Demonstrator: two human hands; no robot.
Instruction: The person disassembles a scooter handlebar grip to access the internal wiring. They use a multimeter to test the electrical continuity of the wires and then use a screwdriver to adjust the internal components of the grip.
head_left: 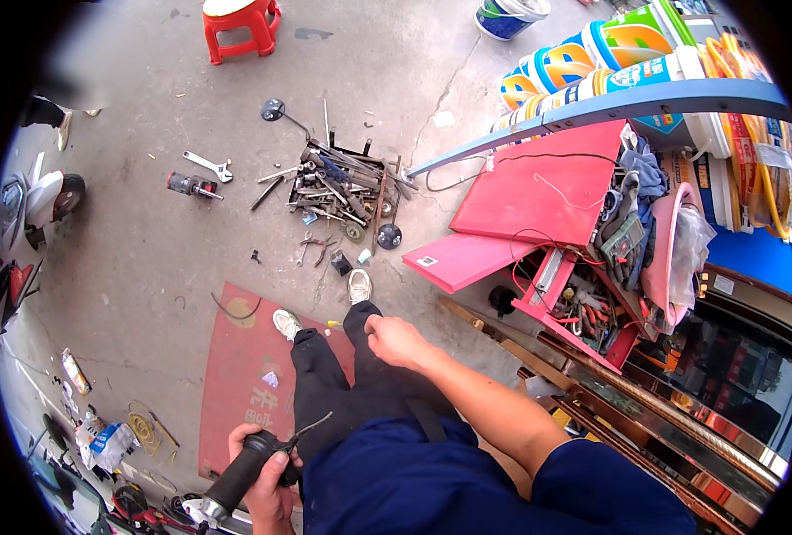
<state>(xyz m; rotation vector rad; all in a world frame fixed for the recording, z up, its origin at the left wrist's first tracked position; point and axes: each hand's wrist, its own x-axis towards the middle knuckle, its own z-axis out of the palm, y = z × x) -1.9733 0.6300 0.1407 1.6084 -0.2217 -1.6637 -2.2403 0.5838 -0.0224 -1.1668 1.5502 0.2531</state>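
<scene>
My left hand is wrapped round a black handlebar grip at the lower left. A thin dark lever sticks out beside it toward my trousers. My right hand hovers over my leg near the knee, fingers curled in. What those fingers hold, if anything, is hidden. Ahead of my shoes on the concrete lies a heap of metal tools in a frame. An adjustable wrench and a red-black screwdriver set lie to its left. Pliers rest closer to my feet.
A red board lies under my feet. At right stands an open red tool cabinet crossed by a blue metal bar, with paint buckets behind. A red stool is far off; parked scooters line the left.
</scene>
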